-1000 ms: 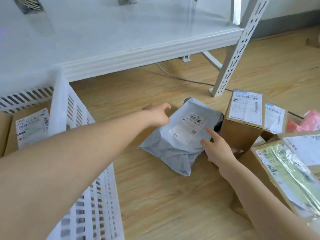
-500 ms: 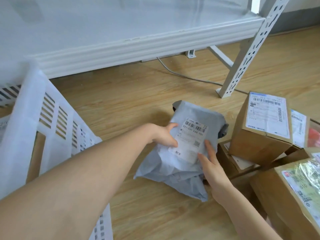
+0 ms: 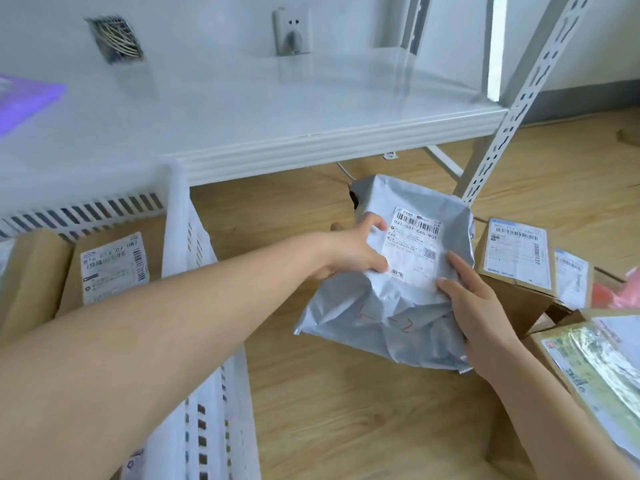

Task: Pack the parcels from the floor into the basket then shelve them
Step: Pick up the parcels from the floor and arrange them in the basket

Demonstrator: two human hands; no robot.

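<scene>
A grey plastic mailer bag with a white barcode label hangs above the wooden floor, held between both hands. My left hand grips its upper left edge, thumb on the label side. My right hand clasps its right side. To the left stands the white slatted basket, holding a cardboard box with a label. Several cardboard parcels lie on the floor at the right, and one with a glossy taped label sits nearest me.
A white metal shelf runs across the back, low over the floor, with a perforated upright at its right corner. A wall socket with a plug sits behind it. A pink bag peeks out at the far right.
Both hands closed on the grey mailer bag and lifted it off the floor. The view tilted up, showing more of the shelf and the basket's contents.
</scene>
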